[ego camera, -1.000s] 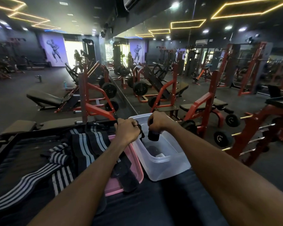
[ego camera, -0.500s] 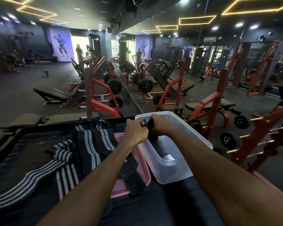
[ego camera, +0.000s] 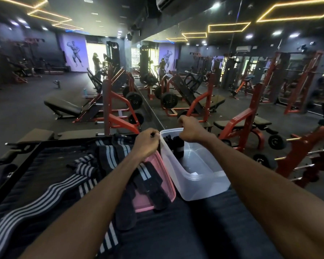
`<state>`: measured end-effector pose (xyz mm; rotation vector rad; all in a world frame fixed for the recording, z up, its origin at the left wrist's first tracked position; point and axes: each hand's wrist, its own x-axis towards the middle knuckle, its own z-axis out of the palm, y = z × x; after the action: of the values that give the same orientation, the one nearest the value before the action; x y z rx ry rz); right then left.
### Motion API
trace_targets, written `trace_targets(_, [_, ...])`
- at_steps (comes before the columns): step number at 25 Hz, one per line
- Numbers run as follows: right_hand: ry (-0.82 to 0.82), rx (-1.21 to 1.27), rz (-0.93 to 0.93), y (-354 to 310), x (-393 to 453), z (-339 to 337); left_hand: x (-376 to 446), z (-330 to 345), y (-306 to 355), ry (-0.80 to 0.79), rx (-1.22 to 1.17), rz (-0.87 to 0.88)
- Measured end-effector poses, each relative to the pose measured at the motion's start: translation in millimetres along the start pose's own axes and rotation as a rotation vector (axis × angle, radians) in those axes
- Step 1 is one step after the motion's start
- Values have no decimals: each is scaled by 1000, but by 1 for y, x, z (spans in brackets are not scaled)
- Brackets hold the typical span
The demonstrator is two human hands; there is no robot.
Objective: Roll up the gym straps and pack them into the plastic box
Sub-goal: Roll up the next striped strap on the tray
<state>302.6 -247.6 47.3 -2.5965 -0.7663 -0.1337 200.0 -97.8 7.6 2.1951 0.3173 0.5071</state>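
Right hand point(ego camera: 190, 132) fingertips concealed behind its own knuckles, grip on black rolled strap point(ego camera: 177, 147) not discernible, left hand point(ego camera: 147, 143) fingers curled away from view, striped straps point(ego camera: 36, 204) cut off at left edge, pink lid point(ego camera: 157, 184) partly covered by straps and forearm, distant figures blurred.

Single head-worn wide-angle view, looking forward and down: forearms near, plastic box point(ego camera: 195, 176) ahead, gym floor far.
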Motion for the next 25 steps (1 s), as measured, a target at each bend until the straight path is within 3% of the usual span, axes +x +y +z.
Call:
trace_targets(5, [116,171,-163,-68,-34,-10,-32,-44,-12,-15,139,6])
trace_targets(9, [-81,268,-219,-108,-64,15,-65,-82,-34,-80,302,9])
trace_targets(13, [-252,35,-185,-108,-77,74,-91,-105,-57,-148,420,-41])
trace_targets(16, [-287,46,-94,-94,-88,107,-111,-100,-68,-249,462,-9])
trace_targets(19, [-188,186,45,-88,-99,113,-129,-88,-74,-305,427,-8])
trace_targets(25, [-136,931,283,-107,-100,88,-133,-78,-72,-62,262,-139])
